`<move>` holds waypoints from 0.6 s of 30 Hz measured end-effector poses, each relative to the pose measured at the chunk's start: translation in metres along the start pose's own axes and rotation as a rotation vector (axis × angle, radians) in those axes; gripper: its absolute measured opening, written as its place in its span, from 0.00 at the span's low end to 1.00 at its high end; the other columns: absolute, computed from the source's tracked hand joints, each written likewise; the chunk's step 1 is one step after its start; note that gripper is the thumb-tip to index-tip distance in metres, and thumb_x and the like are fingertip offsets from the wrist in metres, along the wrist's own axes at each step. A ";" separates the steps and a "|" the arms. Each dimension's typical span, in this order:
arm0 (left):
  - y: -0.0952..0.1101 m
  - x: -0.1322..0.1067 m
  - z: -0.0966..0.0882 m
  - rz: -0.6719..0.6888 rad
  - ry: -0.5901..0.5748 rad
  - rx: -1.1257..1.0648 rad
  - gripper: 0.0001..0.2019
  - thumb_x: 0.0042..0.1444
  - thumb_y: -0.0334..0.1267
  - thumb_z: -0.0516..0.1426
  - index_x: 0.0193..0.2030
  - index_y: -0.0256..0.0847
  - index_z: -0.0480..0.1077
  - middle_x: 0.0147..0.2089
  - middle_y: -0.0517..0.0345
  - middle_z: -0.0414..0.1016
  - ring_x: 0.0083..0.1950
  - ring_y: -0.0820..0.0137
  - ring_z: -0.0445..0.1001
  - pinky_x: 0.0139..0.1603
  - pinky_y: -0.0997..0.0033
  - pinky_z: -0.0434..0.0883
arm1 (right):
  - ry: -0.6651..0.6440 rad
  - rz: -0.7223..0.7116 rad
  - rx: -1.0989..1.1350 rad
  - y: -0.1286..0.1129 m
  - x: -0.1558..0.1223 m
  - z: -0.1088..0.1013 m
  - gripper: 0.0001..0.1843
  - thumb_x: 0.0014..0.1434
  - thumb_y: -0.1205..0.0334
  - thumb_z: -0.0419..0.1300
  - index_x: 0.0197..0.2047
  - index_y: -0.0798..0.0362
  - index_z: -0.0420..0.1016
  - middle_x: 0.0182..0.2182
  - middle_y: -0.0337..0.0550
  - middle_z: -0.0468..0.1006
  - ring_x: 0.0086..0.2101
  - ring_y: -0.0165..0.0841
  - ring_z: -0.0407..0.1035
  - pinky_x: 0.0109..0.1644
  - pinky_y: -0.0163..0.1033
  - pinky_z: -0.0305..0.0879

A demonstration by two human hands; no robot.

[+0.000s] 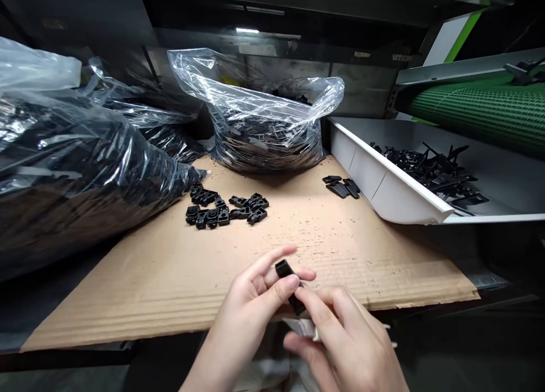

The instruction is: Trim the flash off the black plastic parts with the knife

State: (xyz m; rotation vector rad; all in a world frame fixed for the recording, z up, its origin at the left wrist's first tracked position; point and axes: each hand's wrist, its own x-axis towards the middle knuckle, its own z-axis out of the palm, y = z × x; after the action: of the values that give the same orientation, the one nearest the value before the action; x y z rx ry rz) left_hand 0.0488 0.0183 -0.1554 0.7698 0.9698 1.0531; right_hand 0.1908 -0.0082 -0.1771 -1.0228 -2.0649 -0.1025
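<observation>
My left hand point(249, 301) pinches a small black plastic part point(283, 269) between thumb and fingers, above the front edge of the cardboard. The part is tilted, with an open hollow end up. My right hand point(349, 335) is curled close beside it, its index fingertip at the part's lower end. Under that finger a pale piece point(303, 327) shows, and light tips stick out behind the hand; whether it grips this is partly hidden. Farther back on the cardboard point(170, 290) lies a cluster of black plastic parts point(213, 215). A few flat black pieces point(340, 186) lie to the right.
A clear bag point(268, 136) of black parts stands at the back. Another large filled bag point(76, 176) bulges over the left side. At right, a white tray point(383, 190) holds a heap of black pieces point(443, 173) beneath a green conveyor belt point(477, 108). Dark shavings dot the cardboard.
</observation>
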 end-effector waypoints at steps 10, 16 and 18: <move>-0.016 -0.005 -0.004 0.328 0.122 0.496 0.03 0.48 0.35 0.59 0.28 0.41 0.76 0.29 0.60 0.78 0.32 0.70 0.74 0.34 0.78 0.69 | -0.112 0.055 0.122 0.022 0.002 -0.016 0.13 0.59 0.71 0.50 0.45 0.58 0.70 0.28 0.46 0.74 0.28 0.32 0.69 0.31 0.35 0.68; -0.016 -0.005 -0.004 0.421 0.112 0.590 0.04 0.49 0.34 0.59 0.28 0.42 0.76 0.29 0.60 0.78 0.31 0.70 0.74 0.32 0.78 0.69 | -0.143 0.080 0.150 0.018 0.006 -0.013 0.11 0.59 0.71 0.50 0.42 0.56 0.72 0.25 0.44 0.72 0.27 0.32 0.67 0.29 0.36 0.65; -0.016 -0.006 -0.004 0.429 0.084 0.581 0.05 0.50 0.34 0.58 0.28 0.42 0.76 0.28 0.62 0.78 0.30 0.71 0.74 0.32 0.79 0.69 | -0.175 0.108 0.172 0.020 0.007 -0.013 0.11 0.60 0.70 0.49 0.39 0.55 0.72 0.25 0.43 0.71 0.26 0.32 0.67 0.29 0.36 0.64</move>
State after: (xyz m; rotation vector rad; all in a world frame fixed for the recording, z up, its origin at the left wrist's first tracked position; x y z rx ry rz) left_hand 0.0496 0.0076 -0.1692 1.4693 1.2356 1.1860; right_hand 0.2108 0.0038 -0.1689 -1.0648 -2.1272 0.2243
